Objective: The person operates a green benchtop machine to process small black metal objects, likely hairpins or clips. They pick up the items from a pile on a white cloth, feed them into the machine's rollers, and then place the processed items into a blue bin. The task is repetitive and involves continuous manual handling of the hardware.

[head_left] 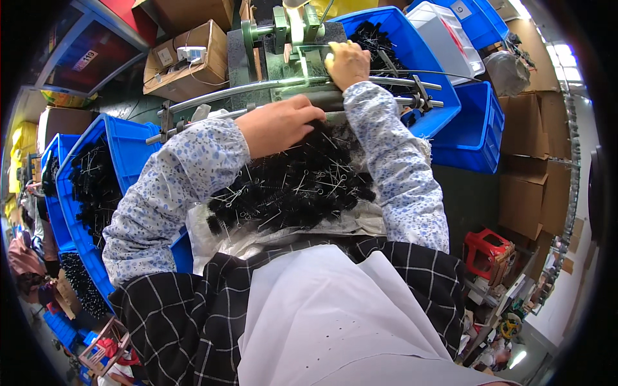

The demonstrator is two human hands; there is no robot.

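My left hand (283, 125) is closed, its fingertips bent down at the far edge of a pile of black-bristled wire brushes (293, 186). What it grips, if anything, is hidden by the fingers. Many of the brushes show thin metal stems ending in loops. Yellow coverings show on the fingertips of my right hand (349, 64), which is closed beside the lit working part of a green machine (293, 61). Whatever lies in those fingers cannot be made out. Under the pile, a whitish plastic sheet (248, 241) spreads across my lap.
Metal rails (244, 88) run crosswise between me and the machine. A blue bin (444, 109) with black brushes stands at the right, another blue bin (122, 145) at the left. Beyond the rails sits a cardboard box (187, 67); a red stool (486, 254) is at the lower right.
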